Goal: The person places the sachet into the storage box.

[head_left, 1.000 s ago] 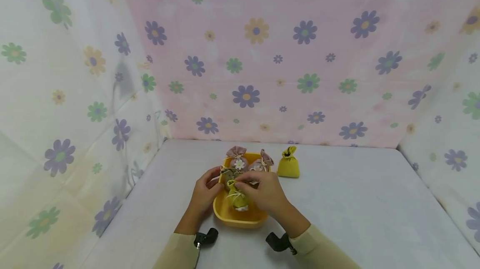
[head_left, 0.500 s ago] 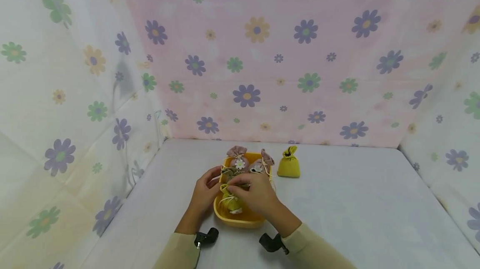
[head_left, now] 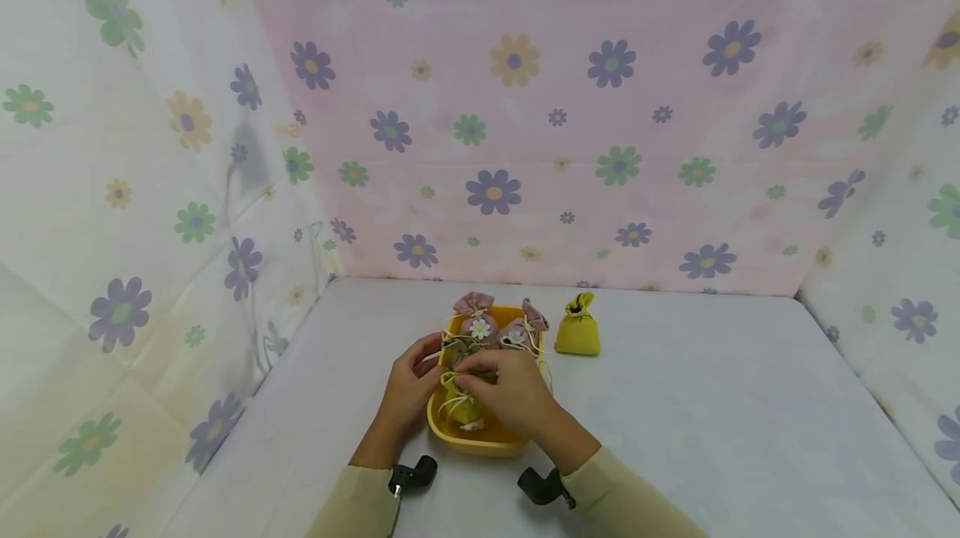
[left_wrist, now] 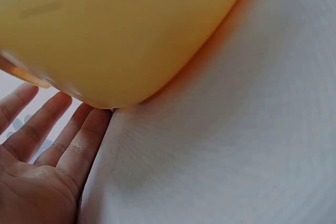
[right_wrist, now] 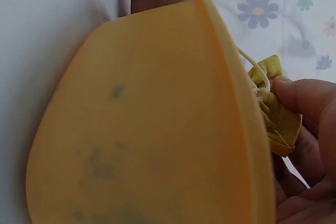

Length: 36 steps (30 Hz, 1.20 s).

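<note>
A yellow-orange plastic basket stands lengthwise on the table between both hands. My right hand pinches the gathered top of a yellow-green drawstring pouch in the basket's near part. In the right wrist view the pouch's ruffled neck and pale cord show past the rim, with thumb and fingers on either side. My left hand lies along the basket's left side. In the left wrist view its fingers are fairly straight, tips at the basket wall. Behind the right hand, a grey-green pouch is partly hidden.
Two dusty-pink drawstring pouches with white flowers, one at the left and one at the right, fill the basket's far end. Another yellow pouch stands upright on the white table, right of the basket. Flowered cloth hangs around the table.
The right hand has shifted left and slightly toward the person with the yellow-green pouch, nearer the basket's left wall. Over the last half second it has barely moved. The left hand stays in place.
</note>
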Each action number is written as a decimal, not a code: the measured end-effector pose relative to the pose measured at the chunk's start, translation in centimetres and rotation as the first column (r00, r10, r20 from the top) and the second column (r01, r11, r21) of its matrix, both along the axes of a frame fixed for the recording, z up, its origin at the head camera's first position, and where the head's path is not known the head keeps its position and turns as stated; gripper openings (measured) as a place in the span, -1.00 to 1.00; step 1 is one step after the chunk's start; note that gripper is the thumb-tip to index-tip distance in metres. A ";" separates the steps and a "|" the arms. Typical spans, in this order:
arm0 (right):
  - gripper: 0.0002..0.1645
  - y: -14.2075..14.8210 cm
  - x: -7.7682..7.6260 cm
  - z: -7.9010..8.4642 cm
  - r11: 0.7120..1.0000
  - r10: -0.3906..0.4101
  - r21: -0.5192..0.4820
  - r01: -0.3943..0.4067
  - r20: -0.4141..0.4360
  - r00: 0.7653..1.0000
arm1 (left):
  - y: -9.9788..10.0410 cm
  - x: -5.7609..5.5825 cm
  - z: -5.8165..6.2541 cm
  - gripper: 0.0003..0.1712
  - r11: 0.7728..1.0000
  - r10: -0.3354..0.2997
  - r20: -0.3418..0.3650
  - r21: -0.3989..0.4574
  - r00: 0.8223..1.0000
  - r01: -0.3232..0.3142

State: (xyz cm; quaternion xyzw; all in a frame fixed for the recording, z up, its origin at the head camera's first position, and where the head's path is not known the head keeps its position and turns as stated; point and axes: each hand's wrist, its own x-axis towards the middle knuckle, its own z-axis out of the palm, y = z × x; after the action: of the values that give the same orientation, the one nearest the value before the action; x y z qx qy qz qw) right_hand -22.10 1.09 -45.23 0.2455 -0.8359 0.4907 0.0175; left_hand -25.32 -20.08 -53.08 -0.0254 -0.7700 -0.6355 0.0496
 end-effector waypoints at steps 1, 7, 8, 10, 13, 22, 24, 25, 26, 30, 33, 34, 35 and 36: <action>-0.91 0.1 0.0 0.0 1.000 0.001 0.003 -0.001 -0.002 1.000 | 0.0 0.0 0.0 -0.39 1.000 0.000 0.001 0.000 1.000 0.000; -0.85 0.4 0.0 0.1 1.000 0.015 0.026 -0.015 0.002 1.000 | 0.0 0.0 0.1 -0.40 1.000 0.007 0.018 0.000 1.000 -0.007; -0.84 0.5 0.0 0.2 0.999 0.019 0.028 -0.019 0.006 1.000 | 0.0 0.0 0.1 -0.40 1.000 0.008 0.019 0.001 1.000 -0.008; -0.83 0.6 0.0 0.4 0.999 0.027 0.032 -0.027 0.015 1.000 | 0.0 0.0 0.0 -0.40 1.000 0.004 0.022 0.004 1.000 -0.004; -0.79 0.8 0.0 0.8 0.999 0.042 0.028 -0.043 0.029 0.999 | 0.0 0.0 0.0 -0.39 1.000 0.003 0.025 0.004 1.000 -0.003; -0.71 2.2 -0.9 2.0 0.999 0.027 0.047 -0.026 -0.020 0.999 | 0.2 0.0 0.2 -0.36 1.000 0.013 0.050 0.022 0.999 -0.014; -0.72 2.6 -1.2 2.2 0.999 0.013 0.042 -0.011 -0.054 0.998 | 0.2 0.1 0.3 -0.36 1.000 0.016 0.053 0.023 0.998 -0.017; -0.73 2.9 -1.4 2.4 0.999 0.002 0.040 0.001 -0.075 0.997 | 0.2 0.1 0.4 -0.36 1.000 0.017 0.055 0.023 0.998 -0.018; -0.75 3.1 -1.6 2.5 0.999 -0.011 0.040 0.015 -0.097 0.995 | 0.3 0.2 0.4 -0.35 1.000 0.017 0.057 0.020 0.998 -0.019; -0.83 4.4 -2.5 2.9 0.997 -0.059 0.044 0.068 -0.174 0.983 | 0.3 0.2 0.4 -0.35 1.000 0.016 0.065 0.022 0.998 -0.017; -0.84 5.5 -3.3 3.1 0.992 -0.105 0.052 0.119 -0.224 0.969 | 0.4 0.2 0.4 -0.35 1.000 0.012 0.064 0.022 0.998 -0.013; -0.82 5.9 -3.6 3.1 0.989 -0.120 0.053 0.136 -0.234 0.965 | 0.4 0.2 0.4 -0.35 1.000 0.013 0.064 0.021 0.998 -0.014; -0.81 6.3 -3.8 3.0 0.988 -0.132 0.047 0.148 -0.250 0.959 | 0.3 0.2 0.4 -0.35 1.000 0.014 0.062 0.020 0.998 -0.015; -0.80 6.6 -4.0 3.0 0.987 -0.143 0.040 0.158 -0.258 0.956 | 0.3 0.2 0.5 -0.35 1.000 0.016 0.063 0.019 0.998 -0.017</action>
State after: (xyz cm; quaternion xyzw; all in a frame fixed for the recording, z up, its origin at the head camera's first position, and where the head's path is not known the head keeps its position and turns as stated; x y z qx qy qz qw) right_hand -26.15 7.70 -42.22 0.2422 -0.8573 0.4272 0.1543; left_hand -25.10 -19.76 -52.63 0.0015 -0.7652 -0.6430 0.0308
